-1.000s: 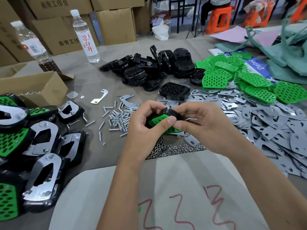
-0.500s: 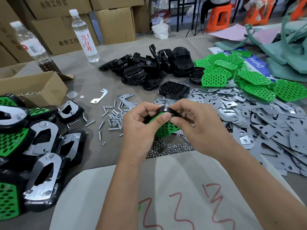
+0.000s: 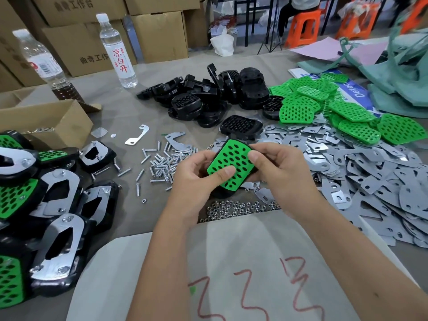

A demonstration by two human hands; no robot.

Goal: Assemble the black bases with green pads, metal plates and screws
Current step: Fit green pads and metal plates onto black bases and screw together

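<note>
Pad (image 3: 230, 169) in my hands: bright green, dotted with dark oval holes, black base (image 3: 222, 193) under it. Loose pads (image 3: 356, 128): same green, same hole pattern. Bases (image 3: 208, 98): glossy black, some with honeycomb grid. Plates (image 3: 370, 177): dull silver-grey. Screws (image 3: 166, 163) and nuts (image 3: 236, 208): shiny silver. Table (image 3: 150, 68): grey-brown. Boxes (image 3: 159, 33): tan, black characters. Bottle (image 3: 118, 49): clear, white label, red characters. Stools (image 3: 305, 26): orange. Sheet (image 3: 231, 262): white, red scrawls.
</note>
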